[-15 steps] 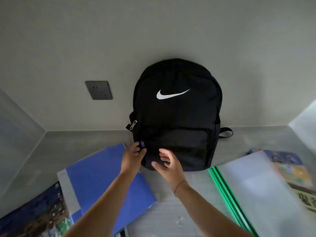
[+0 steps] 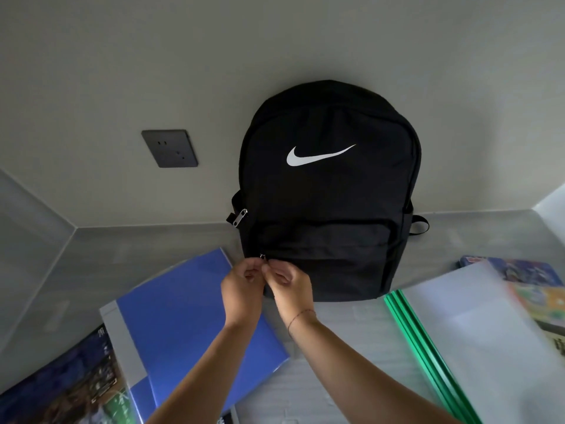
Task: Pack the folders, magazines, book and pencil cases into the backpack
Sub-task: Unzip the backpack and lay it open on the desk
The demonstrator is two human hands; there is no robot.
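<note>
A black backpack [image 2: 328, 191] with a white swoosh stands upright against the wall, its zips closed. My left hand [image 2: 241, 289] and my right hand [image 2: 289, 286] meet at the lower left corner of its front pocket. Both pinch just under the small zipper slider [image 2: 262, 256]; the left fingers appear to hold the pull, the right the pocket fabric beside it. A blue folder [image 2: 189, 316] lies flat to the left, partly under my left forearm. A clear folder with a green spine [image 2: 483, 341] lies to the right.
A dark magazine [image 2: 61, 390] lies at the bottom left under the blue folder's edge. A colourful magazine or book [image 2: 532, 286] lies under the clear folder at the right. A dark wall socket [image 2: 169, 148] sits left of the backpack. Side walls close in the desk [image 2: 137, 249].
Both hands have closed from loose, open fingers into a pinch at the front pocket's zipper corner. The right hand has moved left to meet the left. The backpack has not moved.
</note>
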